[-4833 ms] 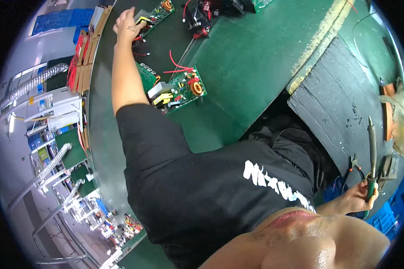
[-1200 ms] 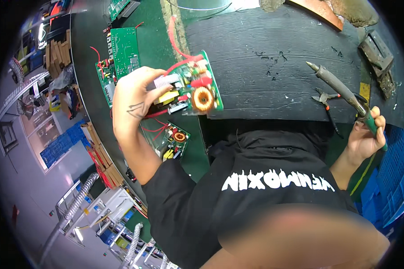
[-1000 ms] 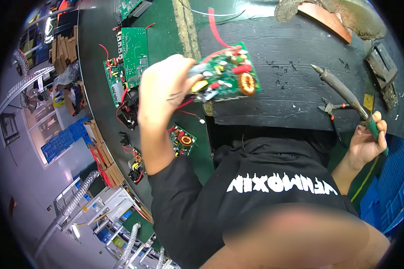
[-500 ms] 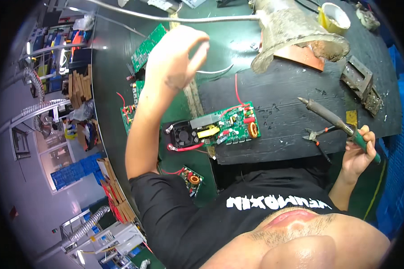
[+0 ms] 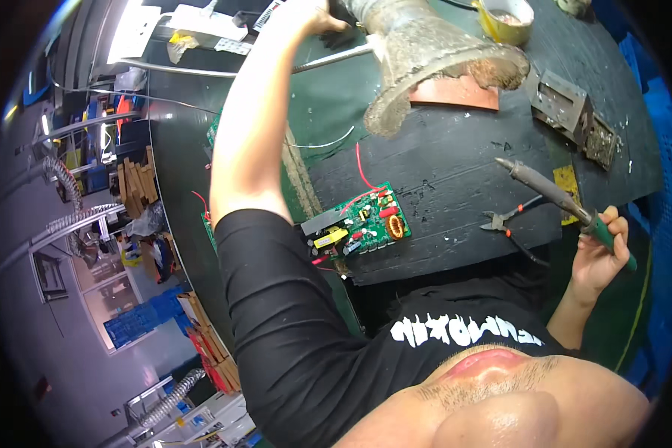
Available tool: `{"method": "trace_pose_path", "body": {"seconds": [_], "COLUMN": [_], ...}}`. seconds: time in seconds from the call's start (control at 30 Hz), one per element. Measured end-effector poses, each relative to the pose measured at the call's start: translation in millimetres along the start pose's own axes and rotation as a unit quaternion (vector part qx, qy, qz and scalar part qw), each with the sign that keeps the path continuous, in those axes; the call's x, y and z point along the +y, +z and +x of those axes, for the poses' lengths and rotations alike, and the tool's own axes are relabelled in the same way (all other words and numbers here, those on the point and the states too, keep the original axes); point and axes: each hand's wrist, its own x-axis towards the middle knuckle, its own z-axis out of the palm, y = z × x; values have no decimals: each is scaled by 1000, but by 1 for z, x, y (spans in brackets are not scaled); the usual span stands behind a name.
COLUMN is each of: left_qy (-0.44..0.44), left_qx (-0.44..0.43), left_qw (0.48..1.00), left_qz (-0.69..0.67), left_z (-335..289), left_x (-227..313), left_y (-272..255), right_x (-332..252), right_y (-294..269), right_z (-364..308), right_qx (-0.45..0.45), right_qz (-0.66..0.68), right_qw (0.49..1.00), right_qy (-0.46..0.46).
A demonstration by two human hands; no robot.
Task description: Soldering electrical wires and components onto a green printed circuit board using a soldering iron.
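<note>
My right hand [image 5: 599,254] is closed around the green handle of a soldering iron [image 5: 549,188], its tip pointing up and left over the black mat. My left arm stretches to the far side of the bench, where my left hand [image 5: 306,13] is partly cut off by the top edge. It is beside the flexible metal pipe of a flared, dirty fume hood [image 5: 440,63], near a dark item; its fingers are mostly hidden. A green circuit board [image 5: 377,224] with a copper coil, yellow transformer and red wire lies on the mat, its left end behind my sleeve.
Cutting pliers [image 5: 509,221] with orange-and-black handles lie on the mat [image 5: 440,168]. Farther back are a metal iron stand [image 5: 560,104], a yellow cup [image 5: 506,22] and a reddish-brown plate [image 5: 463,95] under the hood. Blue crates [image 5: 661,142] stand at the right.
My left hand has moved away, from above the boards to the far edge of the bench. The view has shifted somewhat. My right hand still holds the soldering iron.
</note>
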Motion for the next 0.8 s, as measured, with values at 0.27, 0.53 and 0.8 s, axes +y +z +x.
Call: {"method": "trace_pose_path", "body": {"seconds": [0.27,0.53,0.8], "left_qy": [-206,-227,-213], "left_qx": [176,-73,-232], "left_qw": [915,543,634], "left_qz": [-299,-805,-706], "left_z": [-161,-268,-212], "left_x": [-16,89,98], "left_y": [-62,17,47], "right_x": [-3,-2,-4], "right_y": [-25,-24,-22], "right_z": [6,4,-18], "right_qx": [-26,-78,-86], "right_qz": [38,46,56], "right_qw": [999,996,995], "right_qy": [-2,15,12]}}
